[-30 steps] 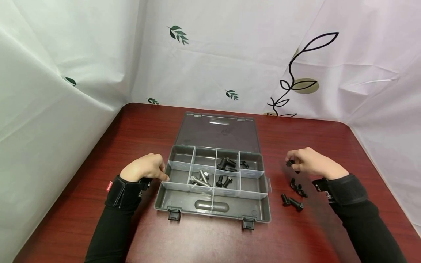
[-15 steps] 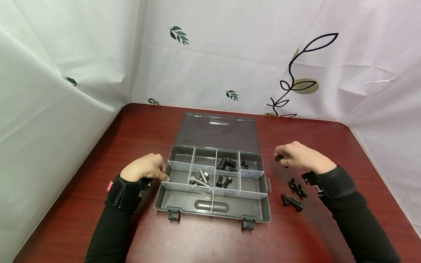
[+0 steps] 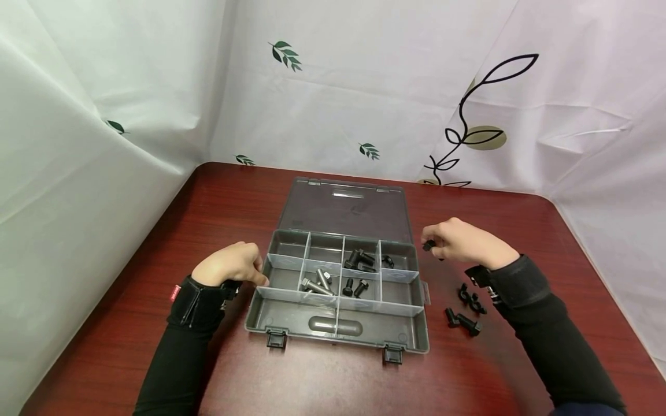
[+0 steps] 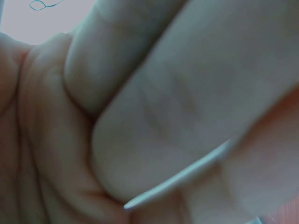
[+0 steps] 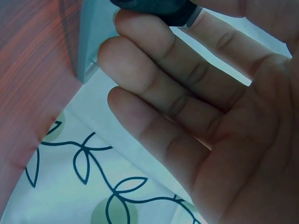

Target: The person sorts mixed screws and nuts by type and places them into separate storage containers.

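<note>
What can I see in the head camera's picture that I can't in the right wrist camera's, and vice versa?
Only the head view shows the left hand at the box's left edge, the silver bolts in one compartment, and the loose black bolts lying to the box's right.

Only the right wrist view shows the palm side of the right hand, with its fingers' inner faces.

Both show the right hand holding a black piece, the reddish table and the leaf-patterned cloth.
</note>
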The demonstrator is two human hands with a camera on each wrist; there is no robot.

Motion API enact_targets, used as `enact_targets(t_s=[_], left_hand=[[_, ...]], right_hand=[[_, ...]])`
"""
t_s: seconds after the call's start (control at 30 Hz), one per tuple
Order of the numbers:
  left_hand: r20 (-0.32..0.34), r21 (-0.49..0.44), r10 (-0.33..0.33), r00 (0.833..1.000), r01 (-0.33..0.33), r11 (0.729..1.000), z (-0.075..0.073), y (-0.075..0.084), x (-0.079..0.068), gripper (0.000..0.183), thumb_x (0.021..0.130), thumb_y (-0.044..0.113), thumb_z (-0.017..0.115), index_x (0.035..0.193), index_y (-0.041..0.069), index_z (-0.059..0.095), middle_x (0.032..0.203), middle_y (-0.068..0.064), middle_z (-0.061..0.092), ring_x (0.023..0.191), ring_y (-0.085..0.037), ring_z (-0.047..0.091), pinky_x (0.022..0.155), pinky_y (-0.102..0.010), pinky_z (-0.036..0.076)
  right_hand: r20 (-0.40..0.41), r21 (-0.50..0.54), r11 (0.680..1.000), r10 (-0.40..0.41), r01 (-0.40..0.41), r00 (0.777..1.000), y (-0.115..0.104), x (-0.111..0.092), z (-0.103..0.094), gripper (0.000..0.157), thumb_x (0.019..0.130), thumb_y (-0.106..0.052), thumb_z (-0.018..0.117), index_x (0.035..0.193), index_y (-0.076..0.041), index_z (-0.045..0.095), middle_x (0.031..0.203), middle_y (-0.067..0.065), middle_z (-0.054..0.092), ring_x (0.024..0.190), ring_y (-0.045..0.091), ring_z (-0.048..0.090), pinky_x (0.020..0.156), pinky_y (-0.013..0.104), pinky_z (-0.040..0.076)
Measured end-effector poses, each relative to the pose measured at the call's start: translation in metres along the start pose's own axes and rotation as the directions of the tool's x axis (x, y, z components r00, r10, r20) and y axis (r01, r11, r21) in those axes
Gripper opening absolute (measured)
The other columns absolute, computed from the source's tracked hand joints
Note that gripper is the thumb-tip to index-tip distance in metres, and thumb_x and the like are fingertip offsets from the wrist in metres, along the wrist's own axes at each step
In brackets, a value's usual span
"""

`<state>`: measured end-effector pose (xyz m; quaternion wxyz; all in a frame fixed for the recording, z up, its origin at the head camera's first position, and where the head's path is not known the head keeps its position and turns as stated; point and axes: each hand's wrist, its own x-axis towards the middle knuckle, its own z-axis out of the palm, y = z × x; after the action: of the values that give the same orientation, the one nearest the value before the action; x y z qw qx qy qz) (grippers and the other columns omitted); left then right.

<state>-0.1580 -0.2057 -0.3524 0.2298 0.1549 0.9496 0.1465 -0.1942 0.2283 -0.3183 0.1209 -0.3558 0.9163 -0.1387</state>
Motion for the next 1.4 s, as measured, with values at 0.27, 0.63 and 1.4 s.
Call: enact_targets(t_s=[0.27, 0.63, 1.4], left_hand=[[0.0, 0.002, 0.016, 1.0, -0.016, 1.0, 0.002, -0.002, 0.001, 0.038, 0.072, 0.03, 0.072, 0.052, 0.019, 0.042, 0.051, 0.009, 0.029, 0.051, -0.01, 0.03, 0.052, -0.026, 0.027], [-0.003, -0.017, 0.015, 1.0, -0.015, 1.0, 0.007, -0.004, 0.001, 0.037, 0.073, 0.03, 0.073, 0.053, 0.019, 0.044, 0.052, 0.008, 0.031, 0.052, -0.011, 0.032, 0.053, -0.027, 0.029], [-0.005, -0.003, 0.013, 1.0, -0.013, 1.0, 0.002, -0.001, 0.0, 0.037, 0.073, 0.03, 0.073, 0.053, 0.019, 0.044, 0.052, 0.008, 0.032, 0.052, -0.01, 0.033, 0.053, -0.027, 0.029]], right_hand=[[0.007, -0.002, 1.0, -0.011, 0.011, 1.0, -0.008, 0.007, -0.003, 0.02, 0.084, -0.003, 0.055, 0.102, -0.007, 0.063, 0.071, -0.008, 0.052, 0.057, 0.007, 0.043, 0.058, 0.03, 0.04], [0.008, -0.027, 0.999, -0.025, 0.025, 1.0, -0.019, 0.019, -0.003, 0.021, 0.081, -0.003, 0.056, 0.101, -0.006, 0.063, 0.066, -0.007, 0.049, 0.057, 0.008, 0.042, 0.06, 0.03, 0.04], [0.009, -0.013, 0.994, -0.104, 0.104, 0.995, -0.045, 0.056, -0.006, 0.019, 0.085, -0.007, 0.058, 0.103, -0.009, 0.063, 0.066, -0.005, 0.05, 0.058, 0.009, 0.045, 0.059, 0.03, 0.04]])
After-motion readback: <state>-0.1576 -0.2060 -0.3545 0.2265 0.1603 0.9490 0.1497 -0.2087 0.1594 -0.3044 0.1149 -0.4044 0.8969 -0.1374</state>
